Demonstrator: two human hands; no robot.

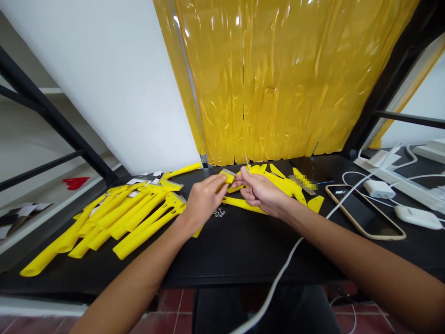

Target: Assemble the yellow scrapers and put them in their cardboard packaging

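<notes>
My left hand [207, 197] is closed around a yellow scraper [227, 176] with a greyish strip along its head. Most of that piece is hidden behind my fingers. Beside it, my right hand [260, 190] pinches a thin metal rod [247, 162] that points upward; its lower end cannot be made out. Under the hands lies a small group of shiny nuts [219, 212] on the black table [236, 250]. A long yellow handle [245, 205] rests just behind them, partly covered by my right hand.
Several yellow scrapers [132, 208] are piled at the left. More flat yellow pieces [287, 185] lie behind my right hand. At the right are a phone [365, 211], a white charger [379, 189] and a power strip [406, 183]. A white cable [288, 262] crosses my right forearm. A yellow plastic curtain [271, 83] hangs behind.
</notes>
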